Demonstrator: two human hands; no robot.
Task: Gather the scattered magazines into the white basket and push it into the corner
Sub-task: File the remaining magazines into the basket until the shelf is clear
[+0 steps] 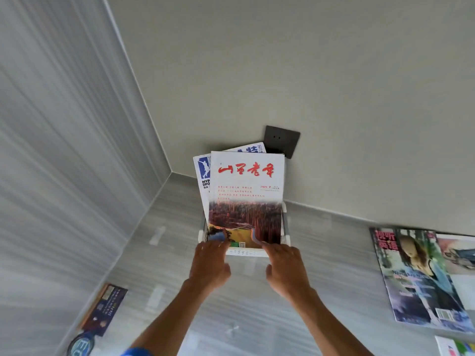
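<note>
A white basket (246, 252) stands on the grey floor near the room's corner, against the back wall. Upright in it lean several magazines; the front one (246, 196) has red calligraphy and a forest photo, and a blue-and-white one (203, 173) shows behind it. My left hand (209, 265) and my right hand (286, 268) both rest on the basket's near rim, fingertips touching the lower edge of the front magazine. Other magazines lie flat on the floor: one with a woman on the cover (416, 278) at the right, a dark blue one (104, 308) at the lower left.
A dark wall socket (282, 140) sits on the back wall just behind the basket. A ribbed grey wall runs along the left. More printed covers (456, 253) lie at the far right, another magazine (453, 346) at the bottom right corner, a round blue item (81, 344) at the lower left.
</note>
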